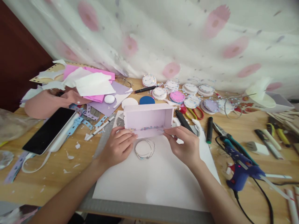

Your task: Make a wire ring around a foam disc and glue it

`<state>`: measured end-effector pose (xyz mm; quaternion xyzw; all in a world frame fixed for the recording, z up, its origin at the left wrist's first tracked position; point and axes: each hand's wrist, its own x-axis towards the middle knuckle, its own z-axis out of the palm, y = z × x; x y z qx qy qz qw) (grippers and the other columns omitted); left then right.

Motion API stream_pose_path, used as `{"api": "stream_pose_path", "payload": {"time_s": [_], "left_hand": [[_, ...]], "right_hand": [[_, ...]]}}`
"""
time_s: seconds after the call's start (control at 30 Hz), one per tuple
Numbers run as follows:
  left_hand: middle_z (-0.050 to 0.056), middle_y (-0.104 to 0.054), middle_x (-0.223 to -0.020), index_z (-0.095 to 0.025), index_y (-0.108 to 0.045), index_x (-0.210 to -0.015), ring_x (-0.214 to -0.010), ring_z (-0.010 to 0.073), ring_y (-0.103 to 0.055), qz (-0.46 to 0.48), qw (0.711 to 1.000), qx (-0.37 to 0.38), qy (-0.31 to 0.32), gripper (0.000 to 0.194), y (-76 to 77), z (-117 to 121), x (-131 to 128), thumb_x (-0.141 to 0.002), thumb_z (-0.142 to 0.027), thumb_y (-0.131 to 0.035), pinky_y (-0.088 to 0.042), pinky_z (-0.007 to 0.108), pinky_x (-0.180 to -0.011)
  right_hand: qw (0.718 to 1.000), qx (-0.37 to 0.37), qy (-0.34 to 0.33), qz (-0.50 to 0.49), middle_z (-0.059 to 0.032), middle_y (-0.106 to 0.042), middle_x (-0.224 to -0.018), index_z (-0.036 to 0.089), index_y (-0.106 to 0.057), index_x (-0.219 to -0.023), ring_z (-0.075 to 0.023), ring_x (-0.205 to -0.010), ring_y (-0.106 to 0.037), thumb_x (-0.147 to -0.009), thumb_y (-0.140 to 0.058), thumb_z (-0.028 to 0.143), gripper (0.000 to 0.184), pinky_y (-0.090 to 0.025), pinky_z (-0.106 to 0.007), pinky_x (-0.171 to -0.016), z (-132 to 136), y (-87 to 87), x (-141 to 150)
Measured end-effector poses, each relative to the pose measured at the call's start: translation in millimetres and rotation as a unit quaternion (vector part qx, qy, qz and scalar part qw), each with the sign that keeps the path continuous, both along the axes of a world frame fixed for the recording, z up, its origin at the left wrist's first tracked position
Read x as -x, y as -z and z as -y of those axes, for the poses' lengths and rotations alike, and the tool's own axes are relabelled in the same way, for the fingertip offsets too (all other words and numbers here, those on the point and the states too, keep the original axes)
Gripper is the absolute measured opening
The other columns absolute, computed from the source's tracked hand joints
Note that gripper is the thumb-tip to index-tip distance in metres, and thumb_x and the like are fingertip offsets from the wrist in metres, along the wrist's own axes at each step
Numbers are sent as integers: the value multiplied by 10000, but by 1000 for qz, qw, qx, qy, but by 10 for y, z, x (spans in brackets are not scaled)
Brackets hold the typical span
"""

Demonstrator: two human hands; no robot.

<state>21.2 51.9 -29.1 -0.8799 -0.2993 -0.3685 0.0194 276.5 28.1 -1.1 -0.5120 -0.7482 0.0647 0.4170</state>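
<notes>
A shallow lilac box [149,109], tilted so its opening faces me, stands above a white sheet. A row of small coloured beads [149,128] lies along its lower inside wall. My left hand [120,143] is closed on the box's lower left corner. At the lower right corner, my right hand [183,142] pinches a thin wire-like piece [161,128] whose tip reaches in among the beads; its exact kind is too small to make out. Just below the box, a coil of thin beaded wire rings [144,149] rests on the white sheet [149,183].
Several bead-edged discs [177,96] stand in stacks at the back. To the right lie a blue glue gun [243,169], pliers [230,143] and a black marker [209,130]. On the left are a phone [50,130], paper scraps [93,84] and a white pen [100,128].
</notes>
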Motion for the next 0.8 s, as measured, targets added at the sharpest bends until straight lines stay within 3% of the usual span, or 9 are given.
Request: {"api": "stream_pose_path", "payload": {"time_s": [0.3,0.8], "left_hand": [[48,-716,-889,-176,-600,-1088,-927,190,-642,7,1000,13,7,335,-3,1,4,-795,-18,-567,-463,418,-901],[43,-721,-875,-176,-609,-1071,-923,196,-647,-7,1000,28,10,311,-30,15,16,-808,-27,-536,-446,422,-906]], "right_hand": [[995,3,16,94,5,-643,-649,208,-645,-758,-122,-528,-522,-778,-536,64,182,-379,-252,-549,-104,55,82],[990,-1,0,138,4,-604,-591,204,-629,-706,-133,-530,-497,-771,-505,71,193,-309,-257,-531,-196,43,272]]}}
